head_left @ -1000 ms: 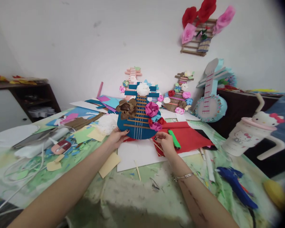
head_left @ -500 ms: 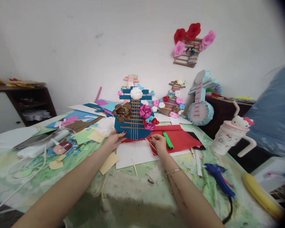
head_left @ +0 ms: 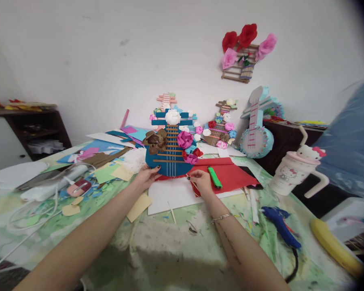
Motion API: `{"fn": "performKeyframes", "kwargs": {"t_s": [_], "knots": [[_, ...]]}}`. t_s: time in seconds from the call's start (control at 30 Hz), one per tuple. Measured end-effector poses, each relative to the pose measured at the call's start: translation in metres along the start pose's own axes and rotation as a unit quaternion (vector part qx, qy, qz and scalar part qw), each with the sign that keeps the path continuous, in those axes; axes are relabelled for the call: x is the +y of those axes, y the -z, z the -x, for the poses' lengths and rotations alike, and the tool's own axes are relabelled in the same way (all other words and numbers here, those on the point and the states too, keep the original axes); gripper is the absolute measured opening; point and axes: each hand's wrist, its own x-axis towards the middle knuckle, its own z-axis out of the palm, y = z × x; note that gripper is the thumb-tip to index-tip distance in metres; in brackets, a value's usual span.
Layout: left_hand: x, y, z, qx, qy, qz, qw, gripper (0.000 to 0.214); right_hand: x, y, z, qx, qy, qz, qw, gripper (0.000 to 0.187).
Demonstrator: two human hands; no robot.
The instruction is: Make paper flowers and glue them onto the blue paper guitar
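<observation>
A blue paper lute (head_left: 173, 166) with white strings stands upright before me, tilted slightly back. My left hand (head_left: 147, 178) grips its lower left edge, thumb in front. Crumpled-paper flowers decorate it: a brown one (head_left: 155, 141) on the left, a magenta one (head_left: 185, 139) on the right and a white one (head_left: 172, 117) at the neck. Close to the lute's lower right edge, my right hand (head_left: 202, 180) has thumb and finger pinched together; what lies between them is too small to make out. Beneath that hand is red paper (head_left: 233, 174), with a green utility knife (head_left: 214, 178) on it.
On the right lie a blue glue gun (head_left: 280, 226), a yellow banana-shaped object (head_left: 335, 246) and a white tumbler (head_left: 294, 173). Paper scraps, a power strip (head_left: 56, 184) and a pink mouse (head_left: 79, 187) are at left. More paper lutes (head_left: 220, 129) lean on the wall behind.
My right fingertips have shifted slightly left and down by the lute's lower edge. The left hand keeps its grip, and the view has tilted a little.
</observation>
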Motion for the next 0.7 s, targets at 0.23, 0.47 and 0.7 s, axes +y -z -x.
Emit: {"fn": "performKeyframes", "kwargs": {"t_s": [0.23,0.47,0.7], "knots": [[0.002,-0.002,0.002,0.000,-0.005,-0.005,1.000,0.035,0.005,0.002,-0.003,-0.001,0.024,0.032,0.999,0.019],[0.001,-0.002,0.003,-0.008,-0.007,-0.011,1.000,0.036,0.012,0.004,-0.009,0.039,0.076,0.115,0.990,0.009],[-0.001,0.000,0.000,-0.007,-0.012,-0.011,1.000,0.037,0.015,0.002,-0.008,0.050,0.101,0.166,0.980,0.007]]}}
